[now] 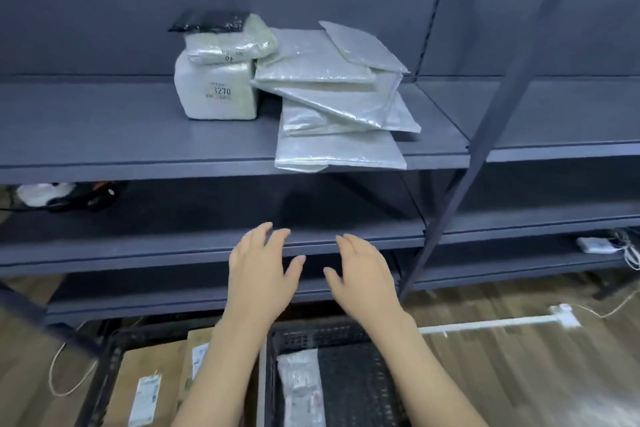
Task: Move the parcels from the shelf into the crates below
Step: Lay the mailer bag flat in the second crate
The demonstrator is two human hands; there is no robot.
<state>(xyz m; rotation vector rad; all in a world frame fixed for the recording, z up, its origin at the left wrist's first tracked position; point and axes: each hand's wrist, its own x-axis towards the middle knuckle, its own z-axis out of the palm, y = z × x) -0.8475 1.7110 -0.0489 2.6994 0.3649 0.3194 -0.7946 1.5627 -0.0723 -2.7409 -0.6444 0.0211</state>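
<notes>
Left hand [263,270] and right hand [363,274] hover empty at 6 o'clock, fingers relaxed; parcels [332,97] lie piled on the shelf [138,135] at 12 o'clock; crates [346,340] below hold others.

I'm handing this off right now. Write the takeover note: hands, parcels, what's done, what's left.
Left hand and right hand: both open, holding nothing, raised in front of the lower shelves.
On the shelf: white block parcel marked 3270 with a smaller parcel on top, beside a loose pile of flat silver mailers.
Done: brown parcels in the left crate, one white parcel in the right crate.
Left: all shelf parcels.
</notes>
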